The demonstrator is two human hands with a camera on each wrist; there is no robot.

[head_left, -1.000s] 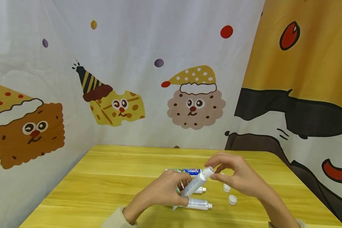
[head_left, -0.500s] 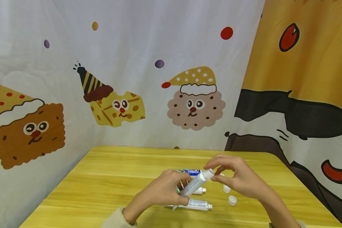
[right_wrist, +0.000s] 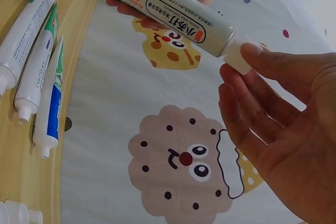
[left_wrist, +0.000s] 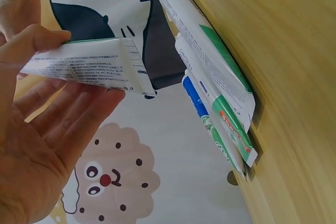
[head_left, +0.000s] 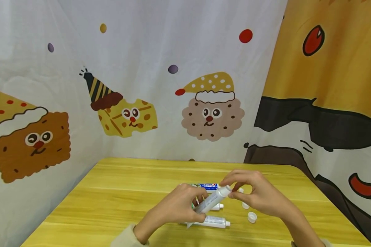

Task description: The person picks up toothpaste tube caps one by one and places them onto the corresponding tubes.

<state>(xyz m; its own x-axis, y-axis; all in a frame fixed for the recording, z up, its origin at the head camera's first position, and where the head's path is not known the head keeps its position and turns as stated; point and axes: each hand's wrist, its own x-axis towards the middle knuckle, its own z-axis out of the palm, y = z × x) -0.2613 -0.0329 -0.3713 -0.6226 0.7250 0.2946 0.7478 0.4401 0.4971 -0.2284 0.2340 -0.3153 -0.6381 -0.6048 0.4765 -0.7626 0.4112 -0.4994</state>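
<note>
Over the table, my left hand (head_left: 180,204) holds a white and green toothpaste tube (head_left: 211,202) near its flat crimped end, tilted with the cap end up and to the right. Thumb and fingers of my right hand (head_left: 259,192) pinch the white cap (right_wrist: 239,53) at the tube's shoulder. Beneath the left hand, a white toothpaste tube (head_left: 214,222) lies nearest, its bare nozzle pointing right. Behind it lie a second white tube (head_left: 217,207) and a blue and green tube (head_left: 210,186), both partly hidden by the left hand in the head view.
Three loose white caps lie to the right of the tubes: a near cap (head_left: 251,217), a middle cap (head_left: 245,205) and a far cap (head_left: 241,190) partly behind the right hand. The wooden table (head_left: 111,192) ends at a printed cloth (head_left: 142,79) behind and at both sides.
The capped end of the held tube has dipped slightly, and the right fingers have shifted a little down with it. The left hand and the tubes on the table stay in place.
</note>
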